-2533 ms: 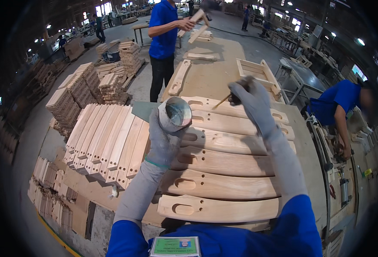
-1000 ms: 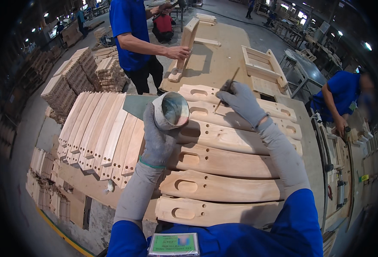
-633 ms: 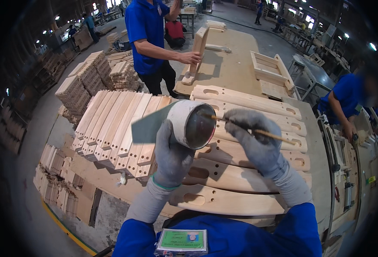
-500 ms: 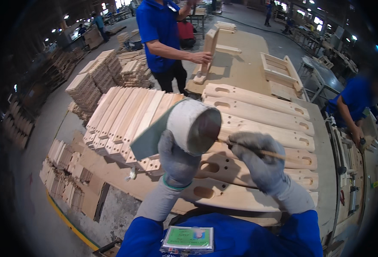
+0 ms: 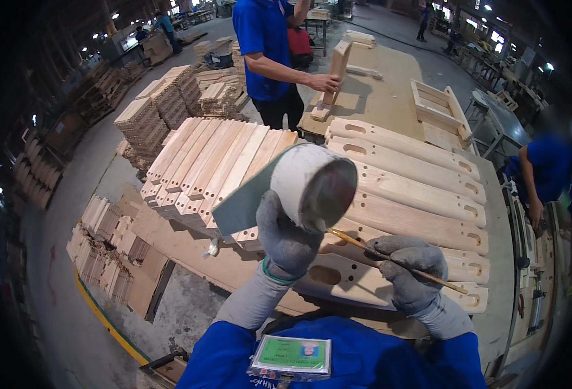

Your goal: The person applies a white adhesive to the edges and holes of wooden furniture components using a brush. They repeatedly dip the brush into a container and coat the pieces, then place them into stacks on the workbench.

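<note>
My left hand (image 5: 287, 236), in a grey glove, is closed round a whitish cylindrical cup (image 5: 294, 178), tilted with its dark mouth facing right. A flat grey-green piece (image 5: 246, 194) sticks out behind the cup to the left; whether it is joined to it I cannot tell. In my gloved right hand (image 5: 414, 267) a thin wooden brush (image 5: 357, 242) is pinched, its yellowish tip at the cup's lower rim. Below both hands lies a row of pale wooden boards (image 5: 422, 217) with oval slots and round holes near their ends.
Left of the boards, wooden slats (image 5: 211, 155) are stacked in layers. A co-worker (image 5: 266, 58) across the table grips an upright wooden piece (image 5: 336, 74). Another person (image 5: 548, 165) works at the right. A wooden frame (image 5: 438, 107) lies at the far right; more wood stacks (image 5: 156, 107) stand behind left.
My right hand has drawn away from the cup, down and to the right, and more of the brush shows. The whole view has shifted slightly. Both hands keep their hold.
</note>
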`<action>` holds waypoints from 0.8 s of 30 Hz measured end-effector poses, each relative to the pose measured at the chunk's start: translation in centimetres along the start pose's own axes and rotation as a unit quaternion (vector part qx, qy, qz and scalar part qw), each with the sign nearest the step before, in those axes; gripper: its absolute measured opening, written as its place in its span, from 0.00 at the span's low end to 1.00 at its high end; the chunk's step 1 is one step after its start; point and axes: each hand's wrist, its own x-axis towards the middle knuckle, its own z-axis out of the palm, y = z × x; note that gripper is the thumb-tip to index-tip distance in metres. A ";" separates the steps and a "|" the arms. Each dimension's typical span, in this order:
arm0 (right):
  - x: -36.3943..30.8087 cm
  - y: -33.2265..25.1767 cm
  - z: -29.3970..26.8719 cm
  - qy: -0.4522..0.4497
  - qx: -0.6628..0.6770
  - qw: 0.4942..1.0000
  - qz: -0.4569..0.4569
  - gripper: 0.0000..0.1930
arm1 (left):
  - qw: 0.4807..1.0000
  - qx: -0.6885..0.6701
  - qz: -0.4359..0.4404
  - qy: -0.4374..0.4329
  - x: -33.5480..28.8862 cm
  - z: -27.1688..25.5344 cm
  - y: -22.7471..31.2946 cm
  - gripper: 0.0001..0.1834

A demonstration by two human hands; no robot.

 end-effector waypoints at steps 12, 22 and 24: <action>14.1 8.9 -8.2 0.092 -0.229 0.960 0.135 0.18 | 0.989 0.088 -0.106 -0.051 6.4 -2.5 -4.2 0.33; 15.0 14.0 -7.3 0.020 -0.347 0.929 0.130 0.20 | 0.985 -0.045 -0.166 -0.014 6.4 -3.7 -4.9 0.23; 15.3 14.4 -7.7 0.035 -0.351 0.931 0.091 0.20 | 0.984 -0.033 -0.173 0.004 6.4 -3.6 -4.9 0.22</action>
